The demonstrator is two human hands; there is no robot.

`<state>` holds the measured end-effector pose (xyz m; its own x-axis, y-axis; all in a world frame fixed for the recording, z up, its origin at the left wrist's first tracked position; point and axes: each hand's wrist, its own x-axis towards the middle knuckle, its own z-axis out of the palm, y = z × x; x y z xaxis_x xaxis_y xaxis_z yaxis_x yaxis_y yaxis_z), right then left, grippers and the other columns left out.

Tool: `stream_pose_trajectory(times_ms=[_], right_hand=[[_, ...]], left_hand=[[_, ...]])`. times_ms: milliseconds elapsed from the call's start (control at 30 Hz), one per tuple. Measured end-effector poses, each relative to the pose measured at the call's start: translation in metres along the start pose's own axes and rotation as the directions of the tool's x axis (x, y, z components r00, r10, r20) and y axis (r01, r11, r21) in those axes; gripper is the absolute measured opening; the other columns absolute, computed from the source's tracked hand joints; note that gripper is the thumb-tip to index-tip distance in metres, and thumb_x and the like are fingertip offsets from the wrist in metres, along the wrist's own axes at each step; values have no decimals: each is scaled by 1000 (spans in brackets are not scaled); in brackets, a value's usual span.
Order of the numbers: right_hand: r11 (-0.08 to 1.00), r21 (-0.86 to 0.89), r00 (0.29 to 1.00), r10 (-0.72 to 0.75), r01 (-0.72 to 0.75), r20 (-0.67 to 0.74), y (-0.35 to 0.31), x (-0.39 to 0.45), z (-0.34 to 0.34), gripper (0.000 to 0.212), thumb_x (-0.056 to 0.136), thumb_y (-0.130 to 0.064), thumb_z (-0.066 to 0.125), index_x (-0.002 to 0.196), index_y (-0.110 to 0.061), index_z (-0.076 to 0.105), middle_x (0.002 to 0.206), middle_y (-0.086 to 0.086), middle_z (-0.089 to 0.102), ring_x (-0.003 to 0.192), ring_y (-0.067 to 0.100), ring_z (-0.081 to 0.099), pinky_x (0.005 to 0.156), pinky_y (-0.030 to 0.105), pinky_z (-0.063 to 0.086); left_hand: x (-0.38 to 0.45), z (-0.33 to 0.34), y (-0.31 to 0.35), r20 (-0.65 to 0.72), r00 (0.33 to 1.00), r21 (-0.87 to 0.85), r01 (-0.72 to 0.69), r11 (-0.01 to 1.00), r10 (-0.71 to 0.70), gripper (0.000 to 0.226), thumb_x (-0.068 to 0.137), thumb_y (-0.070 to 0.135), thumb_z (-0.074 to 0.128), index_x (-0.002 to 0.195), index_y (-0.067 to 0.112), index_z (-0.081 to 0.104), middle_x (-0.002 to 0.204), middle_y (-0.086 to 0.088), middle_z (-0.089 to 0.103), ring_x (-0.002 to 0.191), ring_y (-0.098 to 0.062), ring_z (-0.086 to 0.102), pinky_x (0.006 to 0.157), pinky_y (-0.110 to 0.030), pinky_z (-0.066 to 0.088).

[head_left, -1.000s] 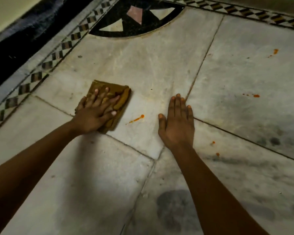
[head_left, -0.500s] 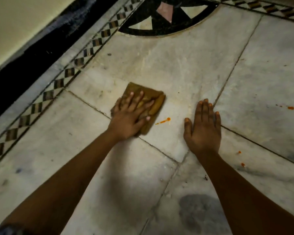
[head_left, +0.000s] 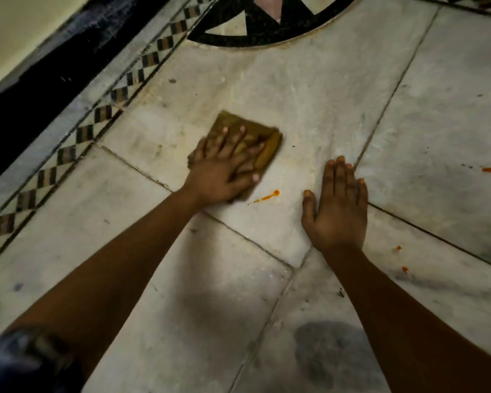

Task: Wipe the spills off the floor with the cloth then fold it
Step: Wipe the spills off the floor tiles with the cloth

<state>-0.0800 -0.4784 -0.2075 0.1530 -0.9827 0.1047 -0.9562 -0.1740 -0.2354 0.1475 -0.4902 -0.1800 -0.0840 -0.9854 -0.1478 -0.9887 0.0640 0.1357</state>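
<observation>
The left hand (head_left: pixel 224 168) presses flat, fingers spread, on the folded mustard-brown cloth (head_left: pixel 264 146), which lies on the pale marble floor (head_left: pixel 309 103) just up-left of the orange streak spill (head_left: pixel 267 197). The right hand (head_left: pixel 338 208) rests flat and released on the floor, bracing. To wipe well, keep even downward pressure and draw the cloth across the whole streak toward the body. Small orange drops (head_left: pixel 400 258) and an orange spot (head_left: pixel 487 169) remain to the right. The bracing hand sits just beside the streak and may obstruct the stroke. A chequered inlay border (head_left: pixel 105 112) runs at left.
</observation>
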Motion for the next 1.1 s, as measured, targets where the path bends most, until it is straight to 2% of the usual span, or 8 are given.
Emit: stream_pose_trajectory(times_ms=[100,233,333,533,667,833,933,1100], right_hand=[[1000,-9,1000,6,-6,2,0,0,1,69,90,-44,24,146,-4,26,153,16,25,142,28,23,114,39,7],[1000,-16,1000,7,-7,14,0,-2,1,70,90,-44,19,147,-5,22,154,14,21,143,27,19,115,38,3],[1000,-15,1000,5,-5,25,1,0,1,72,88,-46,16,148,-6,20,155,13,19,144,26,16,116,39,4],[1000,1,999,-4,4,52,1,1,-2,70,90,-44,22,148,-6,17,156,13,15,145,25,12,116,41,2],[1000,-17,997,-8,10,74,1,-1,-3,70,90,-45,18,149,-8,15,157,12,12,145,24,9,117,42,0],[1000,-15,997,2,-1,77,2,-1,-3,69,90,-45,16,149,-9,11,158,11,8,146,23,5,116,41,-4],[999,-38,997,5,-2,79,1,-1,-3,69,91,-44,15,149,-8,11,158,11,8,146,23,5,116,42,-3],[999,-31,995,-5,8,96,1,-1,-5,68,91,-43,18,149,-8,12,158,11,9,145,24,6,116,43,-1]], left_hand=[[-51,4,-43,-72,997,12,-30,999,31,63,83,65,23,141,48,10,156,5,11,144,-25,14,111,-49,12],[-26,-11,-86,16,931,-77,366,928,-365,63,83,66,23,143,51,12,159,6,2,146,-23,0,113,-53,2],[13,-16,-57,13,867,-134,494,859,-497,53,94,55,32,144,47,16,159,4,-1,145,-27,-4,113,-56,-2],[-5,6,51,27,986,-79,167,983,-166,58,91,60,21,146,43,13,159,4,1,146,-24,-5,113,-53,-5],[-80,23,53,-21,999,-6,-48,999,48,57,84,61,16,140,52,12,158,7,9,146,-25,4,112,-53,0],[-70,9,-15,23,972,4,234,972,-234,61,87,59,21,142,44,1,159,5,2,146,-25,0,113,-54,1],[-10,-6,-5,40,914,-117,405,907,-403,54,96,54,29,146,44,11,159,4,-4,145,-27,-8,113,-57,-4],[-16,16,73,19,980,-57,197,979,-196,55,93,55,18,146,44,7,159,1,-5,145,-30,-8,111,-58,-7]])
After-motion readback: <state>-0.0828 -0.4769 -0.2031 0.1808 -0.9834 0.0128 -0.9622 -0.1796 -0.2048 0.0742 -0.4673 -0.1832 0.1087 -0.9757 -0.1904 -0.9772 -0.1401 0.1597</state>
